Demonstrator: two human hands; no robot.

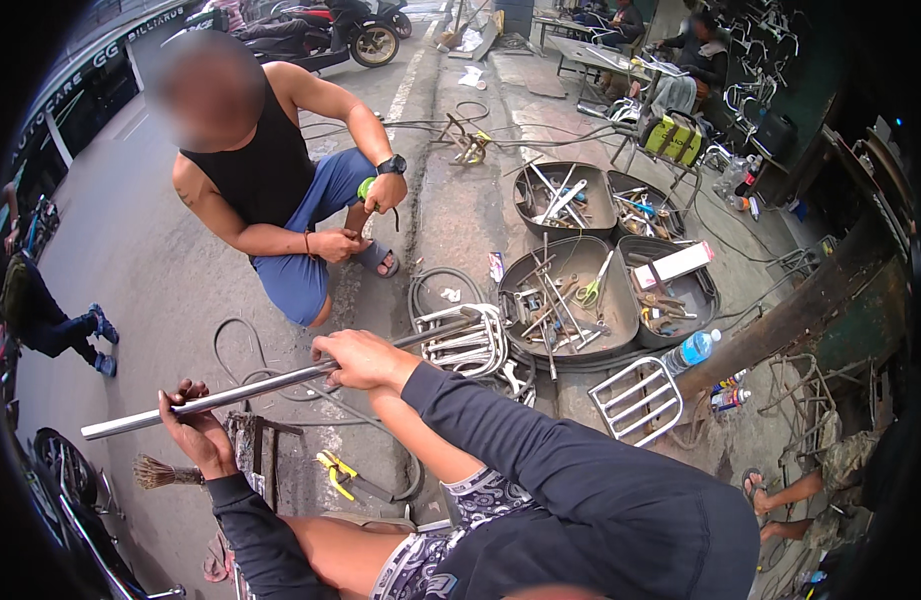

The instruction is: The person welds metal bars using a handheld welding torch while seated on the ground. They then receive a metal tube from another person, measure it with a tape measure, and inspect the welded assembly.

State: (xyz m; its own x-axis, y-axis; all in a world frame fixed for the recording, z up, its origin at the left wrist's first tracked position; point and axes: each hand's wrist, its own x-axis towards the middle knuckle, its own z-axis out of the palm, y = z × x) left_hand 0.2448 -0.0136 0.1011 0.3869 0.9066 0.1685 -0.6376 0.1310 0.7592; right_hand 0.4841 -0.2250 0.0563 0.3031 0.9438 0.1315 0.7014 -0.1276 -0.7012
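A long shiny metal tube (pixel 265 388) slants across in front of me, its near-left end free in the air. My left hand (pixel 202 435) supports it from beneath with curled fingers, close to that end. Further along, my right hand (pixel 368 360) grips the tube from above. The tube's far end reaches over a bent chrome tube rack (pixel 470 340). Below my left hand are a worn stiff brush (pixel 165 473) and a rusty metal stand (pixel 270 450). A yellow clamp with a black handle (pixel 335 474) lies between my arms on the ground.
Another person (pixel 270 190) crouches opposite, holding something green. Black tool bins (pixel 570 345) with pliers, scissors and rods stand at right. Near them are a water bottle (pixel 692 350) and a white tube frame (pixel 635 402). Cables (pixel 250 350) loop over the ground. A motorcycle (pixel 75 480) stands at left.
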